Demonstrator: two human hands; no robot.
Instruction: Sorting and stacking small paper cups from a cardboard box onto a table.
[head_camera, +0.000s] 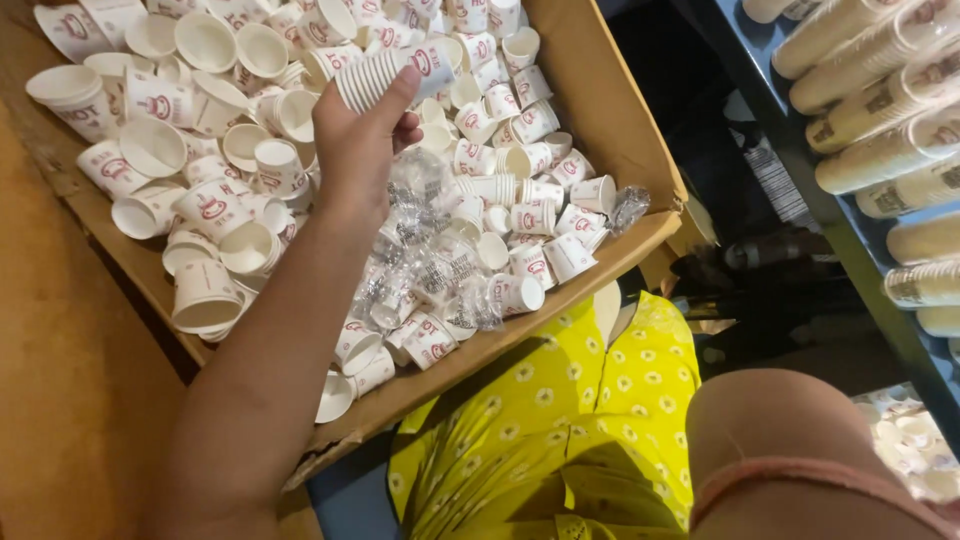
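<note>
A: How far along is the work judged to be?

B: Only a small part appears done. A short nested stack of small white paper cups with red print (385, 72) is clasped in the left hand (355, 145), fingers curled around it, near the upper middle of the frame. It is held above the large brown cardboard box (610, 120), not resting on anything.

A: And what is left?

B: Most of it, by the look of things. The box is filled with loose white paper cups (215, 210), scattered singly, some upright, some tipped over, across the upper left and centre of the frame. Crumpled clear plastic wrapping (420, 260) is seen lying among them, just below the hand.

A: Is the right hand seen?

B: No. Only part of an arm with a pink band (800, 475) is shown at the lower right of the frame; the hand itself is out of view.

A: Is any finished stacking visible?

B: Long nested rows of paper cups (880, 95) are laid on a blue shelf (790, 160) at the upper right of the frame, well apart from the box. The yellow flowered fabric (560, 420) lies below the box edge.
</note>
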